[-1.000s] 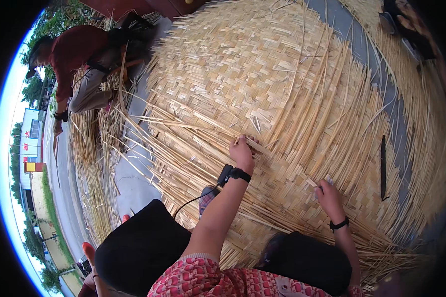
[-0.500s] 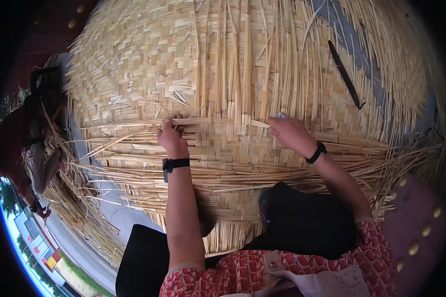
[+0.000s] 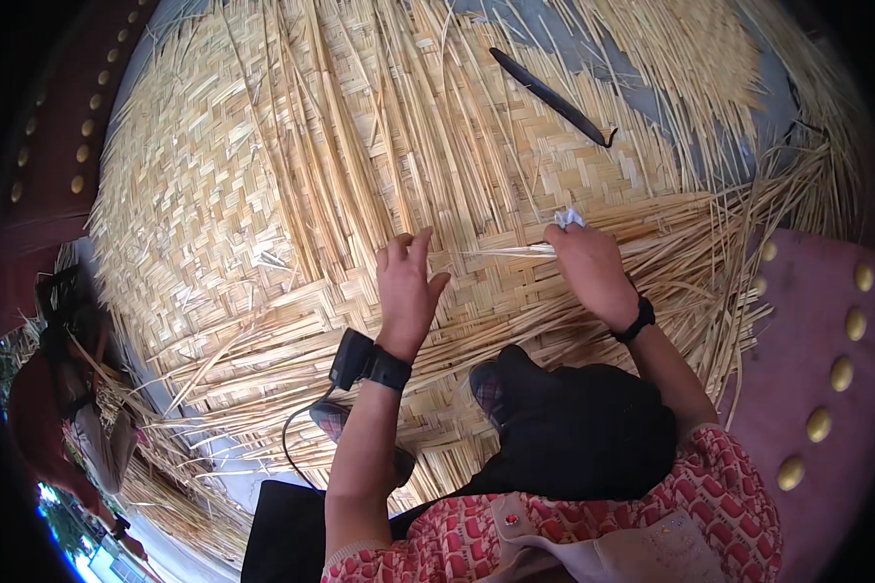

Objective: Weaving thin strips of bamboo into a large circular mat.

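A large woven mat of pale bamboo strips (image 3: 262, 194) spreads across the ground in front of me, with loose strips fanning off its edges. My left hand (image 3: 406, 282) hovers over the weave with its fingers spread and nothing in it. My right hand (image 3: 588, 262) pinches a thin bamboo strip (image 3: 515, 251) that lies across the mat; a fingertip is wrapped in white tape. Both wrists wear black bands, and the left one carries a small black device with a cable.
A long dark blade-like tool (image 3: 554, 97) lies on the mat at the far right. Dark red studded panels (image 3: 826, 369) flank the right and left rims. Another person (image 3: 63, 408) crouches at the lower left among loose strips. My dark-trousered knees (image 3: 574, 428) rest on the mat.
The view has swung round over the mat. My left hand has lifted off the strips and opened; my right hand has stayed low at the weave, gripping a strip.
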`<action>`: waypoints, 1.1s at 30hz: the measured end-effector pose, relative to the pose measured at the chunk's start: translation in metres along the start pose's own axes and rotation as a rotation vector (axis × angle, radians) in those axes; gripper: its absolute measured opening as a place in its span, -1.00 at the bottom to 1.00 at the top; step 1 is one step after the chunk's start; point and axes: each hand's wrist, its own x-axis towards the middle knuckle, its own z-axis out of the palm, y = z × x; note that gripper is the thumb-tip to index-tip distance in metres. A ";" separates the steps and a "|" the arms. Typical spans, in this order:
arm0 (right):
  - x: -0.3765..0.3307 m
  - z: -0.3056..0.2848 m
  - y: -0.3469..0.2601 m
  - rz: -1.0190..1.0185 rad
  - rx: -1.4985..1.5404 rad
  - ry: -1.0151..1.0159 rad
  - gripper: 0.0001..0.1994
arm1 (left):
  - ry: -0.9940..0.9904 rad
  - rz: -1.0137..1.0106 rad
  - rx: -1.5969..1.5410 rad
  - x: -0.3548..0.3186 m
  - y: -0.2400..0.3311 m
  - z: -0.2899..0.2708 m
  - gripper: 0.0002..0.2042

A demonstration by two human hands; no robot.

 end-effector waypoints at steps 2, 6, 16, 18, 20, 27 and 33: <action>0.008 -0.051 -0.014 -0.030 -0.032 0.236 -0.84 | -0.217 0.038 0.225 0.010 0.014 0.015 -0.54; 0.000 -0.121 -0.041 -0.373 0.087 0.889 -0.76 | 0.356 -0.666 -1.553 0.020 -0.064 0.004 -0.69; 0.105 0.067 -0.086 -0.065 0.867 0.031 -0.64 | 0.252 -0.755 -0.958 0.013 -0.057 0.037 -0.59; 0.130 0.076 -0.099 -0.033 0.768 0.045 -0.70 | -0.002 -0.626 -0.205 0.030 -0.066 0.041 -0.60; 0.163 0.079 -0.092 0.055 0.753 0.040 -0.75 | 0.199 -0.421 -0.161 0.050 -0.052 0.041 -0.65; 0.202 0.064 -0.078 0.214 1.227 -0.161 -0.68 | 0.195 -0.569 -0.817 0.047 -0.050 -0.022 -0.88; 0.158 0.080 -0.079 0.194 1.312 -0.465 -0.53 | 0.090 -0.657 -0.901 0.039 -0.071 -0.009 -0.84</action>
